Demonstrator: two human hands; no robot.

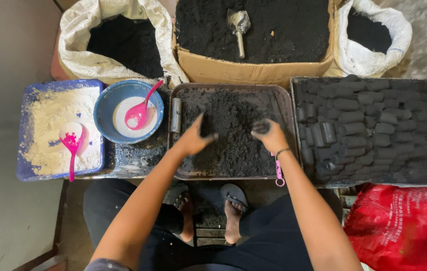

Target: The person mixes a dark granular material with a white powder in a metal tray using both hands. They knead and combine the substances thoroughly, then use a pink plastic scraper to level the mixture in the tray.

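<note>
A dark metal tray (pixel 182 170) in front of me holds a heap of damp black powder (pixel 233 125). My left hand (pixel 196 138) rests on the heap at its left side, fingers blackened and apart, digging into the powder. My right hand (pixel 269 135) is over the heap's right side, its fingers curled around a clump of the black powder. A pink tag hangs from a band on my right wrist. A short metal cylinder (pixel 175 114) lies along the tray's left rim.
On the right a tray (pixel 374 128) holds several black moulded briquettes. On the left stand a blue bowl (pixel 107 100) of white liquid with a pink spoon and a blue tray (pixel 25 165) of pale flour. Behind are two sacks, a cardboard box (pixel 233 70) of black powder and a metal scoop (pixel 238 25).
</note>
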